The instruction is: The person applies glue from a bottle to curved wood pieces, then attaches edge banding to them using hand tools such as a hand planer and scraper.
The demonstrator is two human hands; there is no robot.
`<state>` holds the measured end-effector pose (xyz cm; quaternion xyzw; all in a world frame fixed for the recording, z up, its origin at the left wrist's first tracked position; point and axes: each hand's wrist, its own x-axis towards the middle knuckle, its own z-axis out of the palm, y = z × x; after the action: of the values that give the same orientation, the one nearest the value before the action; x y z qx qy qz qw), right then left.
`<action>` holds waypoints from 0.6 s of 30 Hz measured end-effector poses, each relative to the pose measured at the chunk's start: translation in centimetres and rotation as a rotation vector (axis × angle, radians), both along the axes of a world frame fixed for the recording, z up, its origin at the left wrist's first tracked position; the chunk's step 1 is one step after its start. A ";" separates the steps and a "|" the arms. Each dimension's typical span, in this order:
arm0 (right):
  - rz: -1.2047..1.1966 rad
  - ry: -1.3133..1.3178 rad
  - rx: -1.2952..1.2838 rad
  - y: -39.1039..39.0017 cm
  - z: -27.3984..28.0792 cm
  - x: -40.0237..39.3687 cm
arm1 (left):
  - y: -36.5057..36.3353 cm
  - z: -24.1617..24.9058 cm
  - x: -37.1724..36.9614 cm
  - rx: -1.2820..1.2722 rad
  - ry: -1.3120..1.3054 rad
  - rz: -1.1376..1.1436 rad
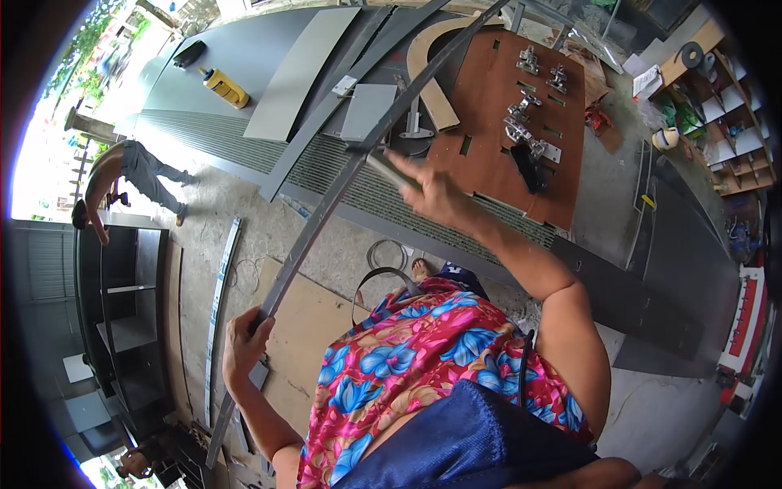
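A long, narrow dark-grey strip (314, 222) runs slantwise from the lower left up across the workbench. My left hand (247, 341) is closed around its lower part. My right hand (440, 196) grips a slim tool with a pale handle (393, 173), index finger stretched along it. The tool's dark end meets the strip near the bench edge; its exact kind is not clear. Close beyond my right hand lie a caliper (415, 122) and a small grey panel (369, 112).
On the bench are a yellow bottle (226, 88), a pale panel (301, 73), a curved wooden piece (436, 98) and a brown board (521, 106) with several metal hinges (521, 122). A person (134, 179) bends over at the left, near a dark cabinet (122, 285). Shelves (725, 122) stand right.
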<state>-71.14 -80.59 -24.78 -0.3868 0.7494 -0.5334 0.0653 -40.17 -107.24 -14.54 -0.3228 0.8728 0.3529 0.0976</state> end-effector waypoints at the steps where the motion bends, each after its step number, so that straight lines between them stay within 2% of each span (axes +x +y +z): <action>1: -0.009 -0.031 -0.018 0.1 0.0 -0.7 | -0.4 -0.3 0.4 -0.032 0.030 -0.016; 3: -0.239 -0.018 0.136 0.3 -1.7 -5.5 | -0.3 0.0 0.6 -0.042 0.029 -0.031; 4: -0.283 -0.033 0.027 0.5 -3.1 -7.1 | 0.0 0.5 0.1 -0.019 0.002 -0.030; 6: -0.259 -0.114 0.025 0.2 -3.5 -7.4 | 0.0 0.7 -0.5 -0.009 -0.008 -0.030; 7: -0.189 -0.190 0.136 0.0 -2.6 -4.9 | -0.1 0.6 -0.5 -0.017 -0.003 -0.029; 9: 0.011 -0.030 -0.031 -0.9 -2.2 2.7 | -0.1 0.3 -0.4 -0.006 -0.004 -0.029; 12: 0.230 -0.005 0.023 -0.8 -0.5 6.3 | -0.1 0.4 -0.7 0.032 -0.002 -0.016; 14: 0.178 0.023 0.002 -1.1 -1.4 5.0 | 0.6 1.0 -0.8 0.056 -0.009 0.006; 16: -0.065 -0.184 0.127 -0.6 -1.7 -0.4 | 0.2 0.7 -0.4 0.035 0.010 -0.009; 18: -0.220 -0.233 0.009 0.6 -2.2 -3.7 | 0.1 0.7 -0.2 0.049 0.002 -0.006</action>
<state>-74.80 -79.95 -27.00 -0.2374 0.7771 -0.5751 0.0948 -40.37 -107.16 -13.80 -0.3176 0.8649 0.3740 0.1055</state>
